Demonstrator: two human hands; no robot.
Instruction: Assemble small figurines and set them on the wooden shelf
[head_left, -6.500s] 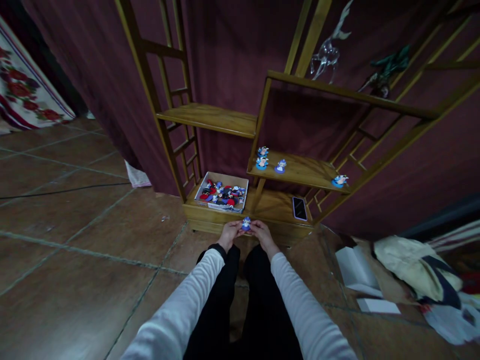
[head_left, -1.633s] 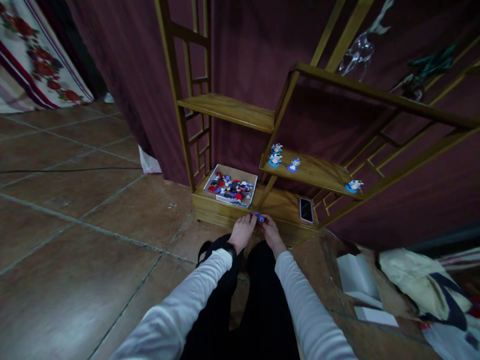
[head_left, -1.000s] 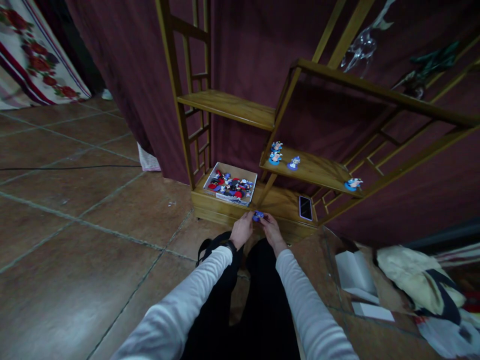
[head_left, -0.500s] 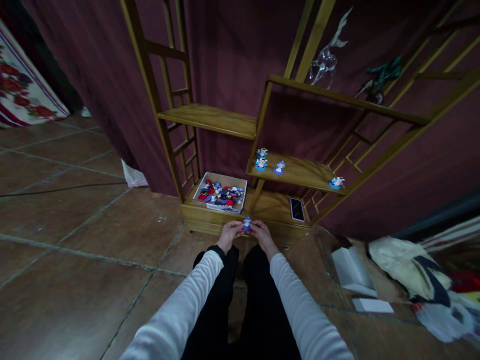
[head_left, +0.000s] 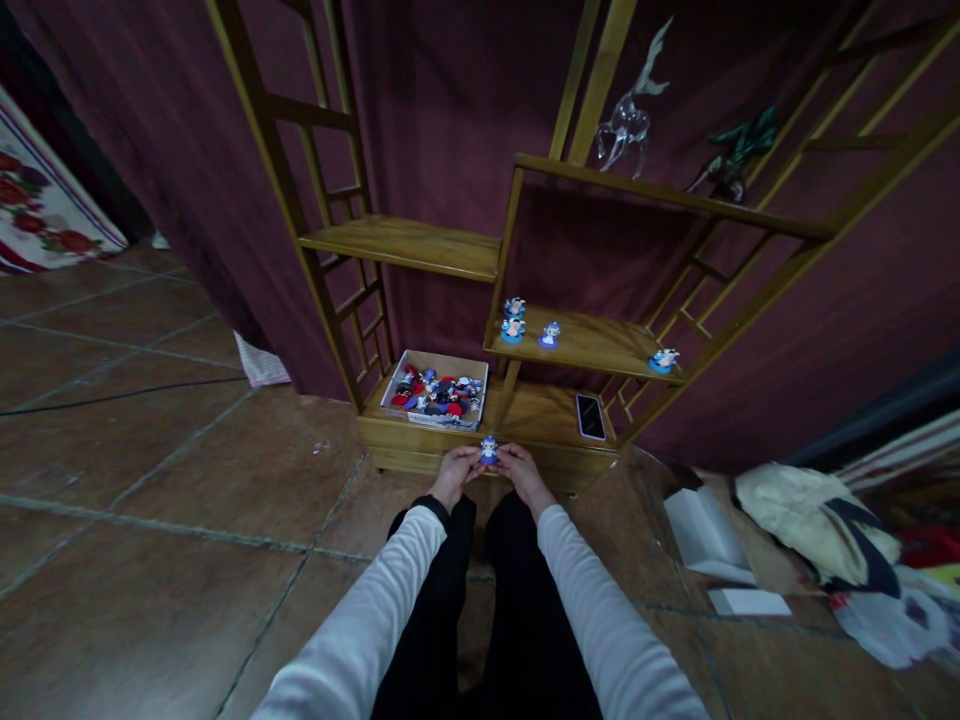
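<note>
A small purple and white figurine (head_left: pixel 489 452) stands upright between my two hands, in front of the low cabinet base. My left hand (head_left: pixel 456 474) pinches its left side, and my right hand (head_left: pixel 523 472) grips its right side. Just beyond them, a shallow cardboard box (head_left: pixel 387 405) full of jumbled red, black, purple and white figurines rests on the bottom shelf. On the shelf above stand a similar purple figurine (head_left: pixel 550 335), two blue-based figurines (head_left: pixel 513 330) at the left end and another blue-based figurine (head_left: pixel 664 360) at the right end.
A phone (head_left: pixel 591 417) lies on the bottom shelf at right. Higher up are a clear glass deer (head_left: pixel 628 125) and a dark green ornament (head_left: pixel 739 160). White box pieces (head_left: pixel 709 535) and a cream bag (head_left: pixel 806 520) lie on the floor to the right.
The view has shifted slightly, so the shelves appear a little further left and lower. Both hands still hold the figurine in nearly the same place.
</note>
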